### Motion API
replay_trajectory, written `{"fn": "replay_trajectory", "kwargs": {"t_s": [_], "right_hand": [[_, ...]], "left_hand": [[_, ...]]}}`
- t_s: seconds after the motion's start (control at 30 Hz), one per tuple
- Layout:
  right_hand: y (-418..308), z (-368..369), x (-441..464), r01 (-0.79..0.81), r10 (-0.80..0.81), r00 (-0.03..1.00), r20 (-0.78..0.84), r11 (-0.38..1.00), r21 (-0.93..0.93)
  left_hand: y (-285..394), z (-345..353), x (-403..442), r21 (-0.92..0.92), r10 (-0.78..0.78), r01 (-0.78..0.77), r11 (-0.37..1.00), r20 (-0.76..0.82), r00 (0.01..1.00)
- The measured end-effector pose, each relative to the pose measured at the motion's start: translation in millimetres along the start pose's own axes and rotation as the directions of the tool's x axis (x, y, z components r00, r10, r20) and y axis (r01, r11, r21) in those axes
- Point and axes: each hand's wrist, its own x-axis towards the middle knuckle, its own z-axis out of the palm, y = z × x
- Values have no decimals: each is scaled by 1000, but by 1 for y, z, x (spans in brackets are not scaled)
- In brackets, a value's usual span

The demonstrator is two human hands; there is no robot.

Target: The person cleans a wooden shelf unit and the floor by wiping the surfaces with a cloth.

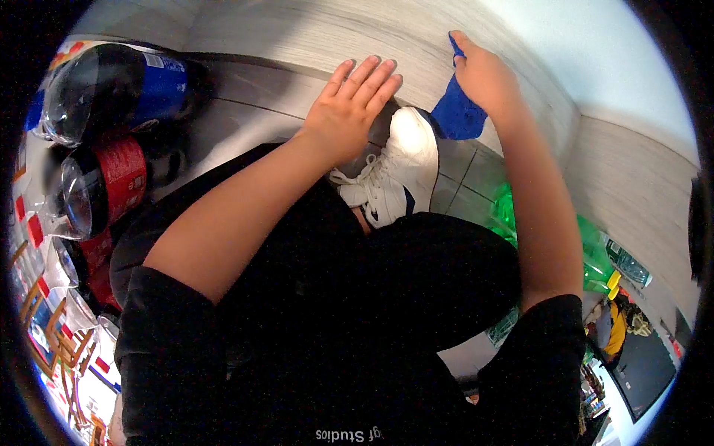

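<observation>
With its fingers stretched out and slightly apart, my left hand (pixel 349 108) is empty and close to the lower edge of the pale wood-grain panel (pixel 297 37); whether it touches the panel I cannot tell. My right hand (pixel 483 74) is closed on a blue cloth (pixel 459 111), against or just in front of the same panel at the upper right. The cloth hangs below the fingers, and a corner of it sticks out above them. Between and below the two hands is a white laced shoe (pixel 405 163) on my foot.
Large dark soda bottles with blue (pixel 160 85) and red (pixel 121 175) labels lie at the left. Green plastic bottles (pixel 595 256) are at the right, beyond my right forearm. Grey floor tiles (pixel 465 175) show beside the shoe. A side panel (pixel 632 163) meets the wood-grain panel at the right.
</observation>
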Motion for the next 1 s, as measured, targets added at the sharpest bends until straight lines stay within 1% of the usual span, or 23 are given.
{"fn": "replay_trajectory", "kwargs": {"t_s": [0.03, 0.17, 0.23, 0.3, 0.37, 0.47, 0.53, 0.6, 0.67, 0.83, 0.97, 1.0], "right_hand": [[2, 1, 5, -6, 6, 1000, -19, 1000, 14], [2, 0, 2, -11, 11, 1000, -6, 1000, -11], [0, 2, -10, 33, -34, 999, 15, 999, 27], [-6, -1, -20, 24, -25, 999, 30, 999, 21], [-9, -4, -21, 14, -14, 999, 45, 1000, 16], [-7, -3, -8, 9, -8, 1000, 26, 999, -31], [-3, -2, 4, 0, 0, 1000, -17, 1000, -30], [0, 0, 11, -1, 0, 1000, -26, 1000, -19], [3, 3, 10, -7, 6, 999, -36, 1000, -12], [-11, -2, -18, 30, -26, 997, 66, 998, -56], [-10, 0, -11, 11, -3, 996, 84, 995, -98], [-7, 1, -5, 21, -16, 998, 54, 996, -91]], "left_hand": [[0, 0, 0, 2, -3, 3, 1000, -2, 1000], [-1, 4, -1, -18, 1, -1, 1000, -11, 1000], [0, 0, 1, -33, -7, 6, 999, -17, 1000], [1, -5, 0, -5, -16, 16, 1000, 126, 992], [1, -5, 1, -5, -15, 16, 1000, 126, 992], [1, -6, 0, 2, -14, 14, 1000, 127, 992], [0, -4, 1, 8, -18, 17, 1000, 129, 991], [0, 0, 0, -51, -6, 6, 999, -6, 1000], [-1, 2, 0, -53, -9, 9, 999, 1, 1000], [-1, 0, 0, -28, -2, 3, 1000, 10, 1000], [-1, 2, 0, -55, -10, 10, 998, -11, 1000], [0, 3, 0, -77, -23, 21, 997, -22, 999]]}}
